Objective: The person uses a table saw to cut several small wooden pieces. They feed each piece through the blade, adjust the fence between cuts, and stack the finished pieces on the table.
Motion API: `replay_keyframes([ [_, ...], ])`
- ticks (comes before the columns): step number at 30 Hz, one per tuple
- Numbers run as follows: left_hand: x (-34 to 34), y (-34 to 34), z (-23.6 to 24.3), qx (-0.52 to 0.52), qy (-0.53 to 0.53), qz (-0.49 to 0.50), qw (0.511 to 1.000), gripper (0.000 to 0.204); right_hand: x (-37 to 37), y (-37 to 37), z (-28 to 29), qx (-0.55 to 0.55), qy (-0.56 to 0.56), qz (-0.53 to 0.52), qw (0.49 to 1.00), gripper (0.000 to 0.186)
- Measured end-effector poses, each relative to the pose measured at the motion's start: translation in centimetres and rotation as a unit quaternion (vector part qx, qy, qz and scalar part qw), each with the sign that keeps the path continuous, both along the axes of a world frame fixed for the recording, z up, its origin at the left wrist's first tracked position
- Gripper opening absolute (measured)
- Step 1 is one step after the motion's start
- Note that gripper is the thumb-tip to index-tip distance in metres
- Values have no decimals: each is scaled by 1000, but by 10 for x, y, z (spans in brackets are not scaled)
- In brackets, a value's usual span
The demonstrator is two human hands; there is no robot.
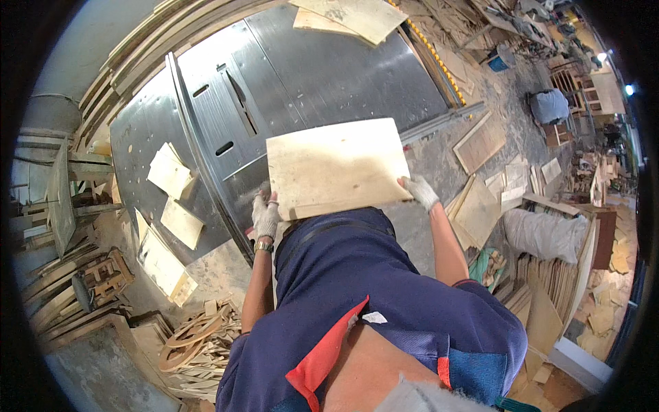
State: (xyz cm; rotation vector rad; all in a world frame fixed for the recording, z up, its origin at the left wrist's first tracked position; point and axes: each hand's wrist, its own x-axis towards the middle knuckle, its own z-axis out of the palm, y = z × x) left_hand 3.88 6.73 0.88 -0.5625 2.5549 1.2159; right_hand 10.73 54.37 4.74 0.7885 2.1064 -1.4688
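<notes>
A pale rectangular plywood board (336, 168) is held level in front of my waist, its far edge over the near side of a metal saw table (329, 75). My left hand (265, 214), in a whitish knit glove, grips the board's near left corner. At the right edge, my right hand (420, 191), gloved the same way, is closed on the board with the thumb on top. Fingers under the board are hidden. Beyond the board, a long slot (240, 103) runs through the table's insert plate; whether a blade stands in it I cannot tell.
A metal fence rail (199, 137) crosses the table's left part. Wood pieces (170, 172) lie left of it, and more boards (350, 19) rest on the far side. Boards (473, 213) lean at the right by a wrapped white bundle (546, 235). Scrap wood (206, 343) is heaped at lower left.
</notes>
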Motion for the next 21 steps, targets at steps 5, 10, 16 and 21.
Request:
replay_keyframes([
  [5,25,11,11,-31,-41,-127,991,89,-31,-10,4,68,-88,12,994,62],
  [10,31,6,-2,160,-2,-103,982,85,-73,-75,52,489,53,373,787,135],
  [16,27,-1,-26,245,-58,-74,965,81,-120,-172,62,442,-19,567,695,157],
  [21,34,0,-31,291,-64,35,954,64,-125,-160,35,385,26,538,749,143],
])
